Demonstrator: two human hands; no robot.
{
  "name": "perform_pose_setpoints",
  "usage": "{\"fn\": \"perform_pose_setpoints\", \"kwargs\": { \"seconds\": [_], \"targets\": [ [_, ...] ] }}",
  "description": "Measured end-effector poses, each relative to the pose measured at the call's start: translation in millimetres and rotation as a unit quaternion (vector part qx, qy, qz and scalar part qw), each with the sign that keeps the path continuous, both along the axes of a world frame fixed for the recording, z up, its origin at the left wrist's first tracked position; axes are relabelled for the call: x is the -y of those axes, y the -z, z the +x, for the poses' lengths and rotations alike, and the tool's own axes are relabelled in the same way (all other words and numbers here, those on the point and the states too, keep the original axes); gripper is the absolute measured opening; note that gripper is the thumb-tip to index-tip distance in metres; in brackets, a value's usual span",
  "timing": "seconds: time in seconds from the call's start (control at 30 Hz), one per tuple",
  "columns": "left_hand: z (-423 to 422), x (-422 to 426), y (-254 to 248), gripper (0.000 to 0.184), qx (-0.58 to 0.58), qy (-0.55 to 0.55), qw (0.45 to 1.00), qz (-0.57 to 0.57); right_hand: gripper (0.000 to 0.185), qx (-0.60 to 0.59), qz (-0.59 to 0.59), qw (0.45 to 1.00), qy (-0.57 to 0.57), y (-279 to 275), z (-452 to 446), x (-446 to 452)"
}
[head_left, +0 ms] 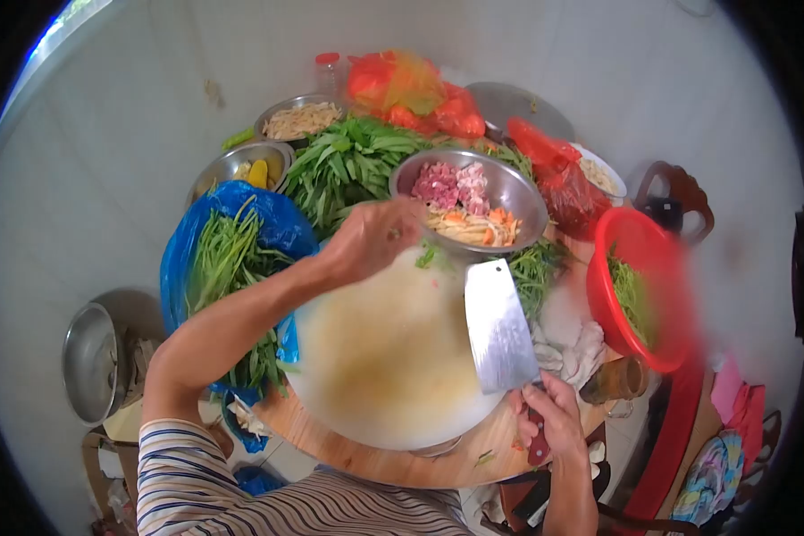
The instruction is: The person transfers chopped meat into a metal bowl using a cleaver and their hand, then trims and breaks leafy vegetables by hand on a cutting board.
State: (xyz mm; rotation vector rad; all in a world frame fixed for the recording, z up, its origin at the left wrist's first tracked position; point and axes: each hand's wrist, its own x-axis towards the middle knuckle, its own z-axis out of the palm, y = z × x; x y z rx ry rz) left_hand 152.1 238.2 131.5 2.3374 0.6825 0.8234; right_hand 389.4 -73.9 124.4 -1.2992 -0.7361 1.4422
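My right hand [556, 415] is wrapped around the dark red handle of a cleaver [498, 326]. Its broad blade points up and away over the right side of a round, whitish cutting board [375, 357] with a yellowish stained middle. Across the board reaches my left hand [375, 239], its fingers curled in at the near left rim of a steel bowl [531, 210]. What those fingers hold, if anything, is hidden. In the bowl sit cut pink meat [451, 186] and pale strips with orange carrot pieces [478, 228]. A small green scrap lies near the board's far edge.
Leafy greens [348, 161] lie behind the board. On the left is a blue plastic bag [281, 223] of green stalks, with steel bowls beyond. A red basin [601, 295] of greens, a red bag [567, 183] and a glass mug [618, 382] stand right.
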Motion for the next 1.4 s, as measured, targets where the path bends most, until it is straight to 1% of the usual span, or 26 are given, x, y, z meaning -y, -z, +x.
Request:
{"fn": "perform_pose_setpoints", "kwargs": {
  "seconds": [0.03, 0.1, 0.17, 0.2, 0.23, 0.3, 0.43, 0.5, 0.53, 0.6, 0.63, 0.7, 0.73, 0.8, 0.9, 1.0, 1.13, 1.2, 1.33, 1.4],
  "targets": [
    [-10.9, 15.8, 9.8, 0.042, -0.041, 0.036, 0.999, -0.001, 0.021, -0.004, -0.006, 1.000, -0.002, 6.7, -4.2, 9.0],
    [-27.2, 54.1, 28.0, 0.042, -0.107, 0.074, 0.990, -0.059, 0.020, -0.019, -0.049, 0.999, -0.008, 20.5, -10.8, 21.5],
    [-35.7, 74.1, 72.1, 0.039, -0.127, 0.113, 0.985, 0.004, 0.020, -0.024, -0.059, 0.998, -0.009, 34.1, -16.4, 31.3],
    [-35.3, 81.6, 77.6, 0.035, -0.110, 0.108, 0.985, 0.079, 0.020, -0.027, -0.069, 0.997, -0.008, 39.5, -18.3, 34.5],
    [-32.7, 84.1, 81.9, 0.035, -0.108, 0.108, 0.985, 0.082, 0.020, -0.029, -0.077, 0.997, -0.006, 41.4, -19.3, 36.3],
    [-23.7, 85.9, 86.3, 0.031, -0.090, 0.081, 0.992, 0.017, 0.020, -0.028, -0.070, 0.997, 0.004, 40.4, -22.8, 38.9],
    [-1.2, 72.2, 89.6, 0.028, -0.104, 0.092, 0.990, 0.011, 0.018, -0.048, -0.054, 0.997, 0.031, 42.3, -25.3, 44.6],
    [14.6, 55.8, 98.0, 0.028, -0.062, 0.104, 0.988, 0.096, 0.018, -0.052, -0.054, 0.996, 0.039, 43.0, -26.9, 46.6],
    [23.0, 47.9, 97.1, 0.028, -0.062, 0.107, 0.987, 0.097, 0.018, -0.053, -0.062, 0.996, 0.046, 42.8, -29.1, 47.3],
    [39.4, 31.6, 98.1, 0.028, -0.031, 0.068, 0.987, 0.141, 0.018, -0.052, -0.066, 0.995, 0.057, 43.6, -32.4, 48.0],
    [43.8, 27.0, 101.6, 0.028, -0.028, 0.072, 0.987, 0.144, 0.018, -0.042, -0.068, 0.996, 0.048, 45.1, -32.9, 48.4],
    [48.0, 19.5, 104.6, 0.027, -0.062, 0.066, 0.983, 0.163, 0.018, -0.030, -0.068, 0.996, 0.046, 46.4, -30.0, 52.1],
    [47.5, 18.9, 104.7, 0.027, -0.060, 0.071, 0.982, 0.165, 0.018, -0.034, -0.059, 0.997, 0.037, 47.4, -28.6, 53.9],
    [39.2, 24.2, 105.5, 0.024, -0.108, 0.088, 0.975, 0.172, 0.018, -0.048, -0.058, 0.997, 0.029, 43.9, -27.7, 55.9],
    [21.9, 45.0, 90.8, 0.023, -0.120, 0.122, 0.974, 0.147, 0.018, -0.055, -0.064, 0.995, 0.043, 45.3, -25.3, 58.5],
    [7.4, 54.9, 83.7, 0.021, -0.126, 0.132, 0.975, 0.124, 0.017, -0.066, -0.058, 0.995, 0.051, 46.9, -24.9, 58.8],
    [-4.8, 64.5, 74.4, 0.020, -0.118, 0.134, 0.976, 0.122, 0.016, -0.069, -0.053, 0.995, 0.045, 50.6, -22.0, 58.4],
    [-7.0, 67.5, 72.2, 0.017, -0.145, 0.139, 0.971, 0.133, 0.017, -0.050, -0.049, 0.997, 0.041, 48.2, -20.8, 56.5],
    [-2.4, 65.1, 69.9, 0.014, -0.154, 0.142, 0.970, 0.122, 0.017, -0.062, -0.057, 0.996, 0.042, 55.9, -16.8, 49.6],
    [-0.7, 64.6, 69.6, 0.015, -0.167, 0.160, 0.958, 0.172, 0.017, -0.072, -0.055, 0.994, 0.060, 55.6, -19.0, 47.7]
  ]
}}
